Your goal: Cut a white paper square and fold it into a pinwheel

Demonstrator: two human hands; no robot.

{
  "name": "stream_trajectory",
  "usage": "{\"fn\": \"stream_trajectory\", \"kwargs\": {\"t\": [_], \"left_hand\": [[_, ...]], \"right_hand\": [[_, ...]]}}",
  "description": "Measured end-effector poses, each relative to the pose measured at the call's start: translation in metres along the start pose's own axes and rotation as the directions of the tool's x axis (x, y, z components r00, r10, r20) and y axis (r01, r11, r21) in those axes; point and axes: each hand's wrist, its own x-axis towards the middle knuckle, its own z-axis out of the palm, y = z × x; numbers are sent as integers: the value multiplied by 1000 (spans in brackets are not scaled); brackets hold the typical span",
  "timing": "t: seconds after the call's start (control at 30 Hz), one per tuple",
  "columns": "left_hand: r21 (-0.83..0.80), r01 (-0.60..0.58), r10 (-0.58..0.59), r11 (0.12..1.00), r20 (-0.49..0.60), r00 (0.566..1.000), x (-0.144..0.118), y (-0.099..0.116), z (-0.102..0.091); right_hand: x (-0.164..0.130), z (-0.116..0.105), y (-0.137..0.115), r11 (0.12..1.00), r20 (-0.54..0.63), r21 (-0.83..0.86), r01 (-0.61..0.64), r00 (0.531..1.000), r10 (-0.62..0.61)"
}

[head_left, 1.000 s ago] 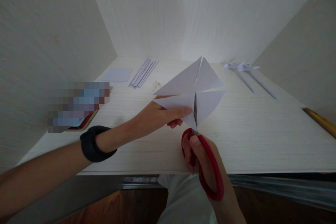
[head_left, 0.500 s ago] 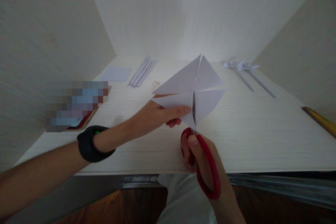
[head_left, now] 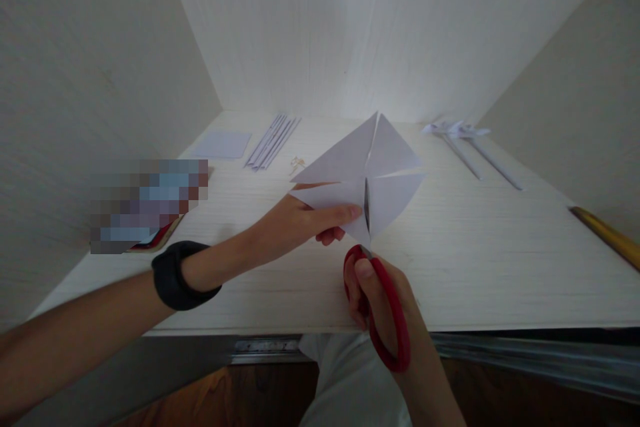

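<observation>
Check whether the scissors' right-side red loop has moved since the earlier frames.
Yes: the right-side loop has shifted left, toward the other loop, judged against the paper sticks lying on the table.

The cut paper (head_left: 393,147) and red scissors (head_left: 403,340) are blocking us between our left hand (head_left: 303,215) and right hand (head_left: 379,300). We are finding room over the desk (head_left: 500,260) right of our right hand, as far as a golden object (head_left: 605,236). Paper sticks (head_left: 273,142) are lying in our way beyond the left hand, paper pinwheels (head_left: 453,129) ahead-right of the right.
</observation>
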Motion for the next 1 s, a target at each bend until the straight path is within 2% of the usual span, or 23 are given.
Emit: {"fn": "stream_trajectory", "kwargs": {"t": [0.33,0.5,0.73,1.0], "left_hand": [[-12,0,0,1000,-30,1000,1,-3,0],[-65,-47,45,997,-38,998,2,-6,-1],[-48,-101,98,994,-48,994,1,-5,-2],[-28,-49,48,998,-42,998,-2,2,3]], "right_hand": [[-1,-1,4,1000,12,-4,1,1000,-1],[0,0,3,1000,21,-1,4,1000,-4],[0,0,-4,1000,-7,-10,25,1000,-25],[-6,-3,-3,997,58,59,59,996,-62]]}}
